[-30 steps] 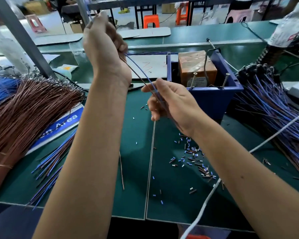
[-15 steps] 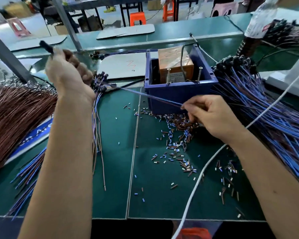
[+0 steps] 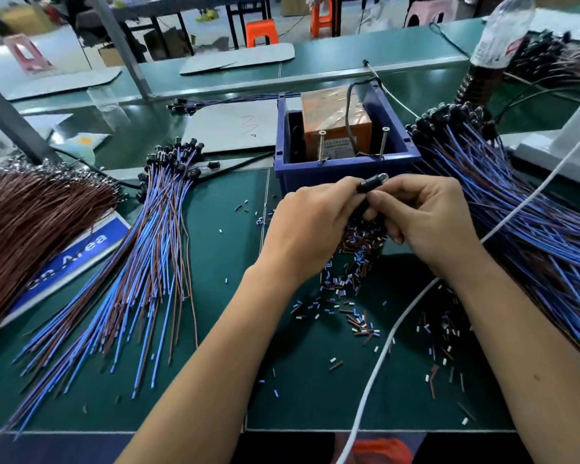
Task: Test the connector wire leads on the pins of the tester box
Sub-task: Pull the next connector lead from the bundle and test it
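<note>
Both your left hand [image 3: 310, 226] and right hand [image 3: 422, 219] pinch the black connector [image 3: 370, 185] just in front of the tester box [image 3: 345, 170]. It is light; its leads look thin and limp. Hold them near the tips to reach the pins [image 3: 321, 145].

A blue and white sign [image 3: 71, 262] is lying near the left edge of the green mat [image 3: 215, 380], partly under brown wires, and is showing the white word "Area" (the letters before it are covered or too blurred to read). The orange unit [image 3: 332, 112] in the blue box is carrying a label whose print is too small to read.
</note>
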The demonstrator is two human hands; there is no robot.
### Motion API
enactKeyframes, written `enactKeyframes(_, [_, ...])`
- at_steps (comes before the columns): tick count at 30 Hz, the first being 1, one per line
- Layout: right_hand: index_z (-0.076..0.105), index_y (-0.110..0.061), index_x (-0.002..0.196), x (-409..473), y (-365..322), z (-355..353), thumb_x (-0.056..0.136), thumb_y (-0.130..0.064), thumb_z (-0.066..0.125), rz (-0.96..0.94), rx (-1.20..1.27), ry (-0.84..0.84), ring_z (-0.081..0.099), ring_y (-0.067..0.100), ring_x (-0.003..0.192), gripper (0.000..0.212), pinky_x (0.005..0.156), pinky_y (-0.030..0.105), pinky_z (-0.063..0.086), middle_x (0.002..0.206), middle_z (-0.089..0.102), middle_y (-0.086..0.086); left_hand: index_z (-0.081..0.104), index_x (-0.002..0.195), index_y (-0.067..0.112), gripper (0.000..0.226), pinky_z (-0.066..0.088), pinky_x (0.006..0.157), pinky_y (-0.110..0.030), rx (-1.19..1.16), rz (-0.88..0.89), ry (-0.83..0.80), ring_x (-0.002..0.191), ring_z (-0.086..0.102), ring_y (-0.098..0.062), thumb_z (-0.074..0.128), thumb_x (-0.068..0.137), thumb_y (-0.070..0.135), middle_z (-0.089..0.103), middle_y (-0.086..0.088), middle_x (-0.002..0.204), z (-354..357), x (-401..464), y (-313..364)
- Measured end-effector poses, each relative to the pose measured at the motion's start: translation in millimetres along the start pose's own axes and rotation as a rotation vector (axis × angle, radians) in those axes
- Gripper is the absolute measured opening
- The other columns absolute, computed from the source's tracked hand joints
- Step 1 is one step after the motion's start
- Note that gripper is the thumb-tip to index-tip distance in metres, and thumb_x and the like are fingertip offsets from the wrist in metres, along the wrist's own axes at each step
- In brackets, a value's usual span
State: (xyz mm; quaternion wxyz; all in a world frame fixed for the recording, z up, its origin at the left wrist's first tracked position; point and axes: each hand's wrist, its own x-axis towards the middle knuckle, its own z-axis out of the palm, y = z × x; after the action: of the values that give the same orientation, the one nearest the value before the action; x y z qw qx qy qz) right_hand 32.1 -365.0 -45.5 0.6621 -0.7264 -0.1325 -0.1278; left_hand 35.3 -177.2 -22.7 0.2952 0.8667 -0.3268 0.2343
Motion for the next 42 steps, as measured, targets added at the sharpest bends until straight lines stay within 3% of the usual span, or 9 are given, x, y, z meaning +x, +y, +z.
enactKeyframes(3, [0.075, -0.009, 0.09, 0, 0, 3, 0.097, -0.004, 0.069, 0.043, 0.039, 0.02, 0.046, 0.012, 0.042, 0.011, 0.04, 0.022, 0.038, 0.071, 0.073, 0.012, 0.071, 0.111, 0.009, 0.015, 0.053, 0.073, -0.044, -0.165, -0.03, 0.02, 0.083, 0.068, -0.023, 0.061, 0.102, 0.015, 0.073, 0.0, 0.09, 6, -6, -11])
enactKeyframes(7, [0.075, -0.008, 0.091, -2, 0, 9, 0.101, -0.005, 0.064, 0.093, 0.037, 0.026, 0.045, 0.009, 0.041, 0.016, 0.04, 0.02, 0.039, 0.073, 0.076, 0.009, 0.072, 0.095, 0.011, 0.004, 0.053, 0.069, -0.043, -0.189, -0.103, 0.06, 0.075, 0.066, -0.02, 0.068, 0.093, 0.01, 0.069, 0.003, 0.079, 13, -10, -21])
enactKeyframes(11, [0.077, -0.009, 0.089, -2, 1, 9, 0.1, -0.009, 0.067, 0.099, 0.028, 0.028, 0.045, 0.01, 0.04, 0.015, 0.038, 0.023, 0.039, 0.075, 0.076, 0.012, 0.071, 0.085, 0.013, 0.009, 0.053, 0.066, -0.04, -0.309, -0.17, 0.077, 0.068, 0.065, -0.015, 0.07, 0.093, 0.01, 0.067, 0.006, 0.071, 15, -11, -24])
enactKeyframes(22, [0.079, -0.015, 0.09, -3, 0, 2, 0.092, -0.022, 0.071, 0.049, 0.073, -0.05, 0.049, 0.011, 0.04, 0.011, 0.039, 0.022, 0.043, 0.075, 0.076, 0.013, 0.074, 0.081, 0.026, 0.017, 0.055, 0.063, -0.041, -0.49, -0.215, 0.056, 0.066, 0.067, -0.017, 0.071, 0.094, 0.014, 0.071, 0.005, 0.071, 15, -13, -28])
enactKeyframes(27, [0.079, -0.011, 0.094, 0, -1, -10, 0.095, -0.019, 0.07, 0.023, 0.083, 0.073, 0.047, 0.012, 0.04, 0.012, 0.039, 0.021, 0.041, 0.071, 0.073, 0.01, 0.074, 0.074, 0.021, 0.021, 0.046, 0.058, -0.034, -0.552, -0.306, 0.119, 0.06, 0.059, -0.014, 0.071, 0.094, 0.014, 0.072, 0.003, 0.067, 9, -12, -31])
enactKeyframes(29, [0.079, -0.012, 0.098, 1, 0, -14, 0.095, -0.012, 0.072, 0.042, 0.084, 0.109, 0.046, 0.012, 0.039, 0.007, 0.039, 0.021, 0.041, 0.071, 0.074, 0.009, 0.075, 0.075, 0.015, 0.019, 0.048, 0.06, -0.033, -0.651, -0.367, 0.167, 0.062, 0.06, -0.013, 0.071, 0.094, 0.014, 0.073, -0.001, 0.068, 8, -11, -31])
enactKeyframes(32, [0.079, -0.019, 0.106, -2, 2, 5, 0.093, -0.008, 0.074, 0.068, 0.103, 0.088, 0.043, 0.011, 0.039, 0.018, 0.039, 0.02, 0.038, 0.072, 0.075, 0.007, 0.076, 0.081, 0.013, 0.013, 0.054, 0.073, -0.023, -0.816, -0.425, 0.189, 0.068, 0.068, -0.009, 0.072, 0.093, 0.011, 0.076, -0.004, 0.072, 9, -10, -26])
enactKeyframes(37, [0.081, -0.017, 0.099, -9, 0, 41, 0.095, -0.008, 0.072, 0.12, 0.329, 0.135, 0.042, 0.008, 0.04, 0.013, 0.038, 0.019, 0.034, 0.066, 0.07, 0.003, 0.073, 0.088, 0.01, 0.003, 0.058, 0.077, -0.03, -1.012, -0.485, 0.211, 0.073, 0.073, -0.02, 0.075, 0.09, 0.009, 0.077, -0.014, 0.079, 14, -10, -22])
enactKeyframes(42, [0.079, -0.012, 0.094, -8, -5, 41, 0.094, -0.01, 0.071, 0.144, 0.368, 0.175, 0.042, 0.009, 0.042, 0.008, 0.038, 0.02, 0.034, 0.073, 0.073, 0.006, 0.073, 0.087, 0.01, 0.004, 0.058, 0.078, -0.03, -1.065, -0.464, 0.228, 0.08, 0.075, -0.022, 0.075, 0.089, 0.008, 0.078, -0.017, 0.086, 13, -10, -13])
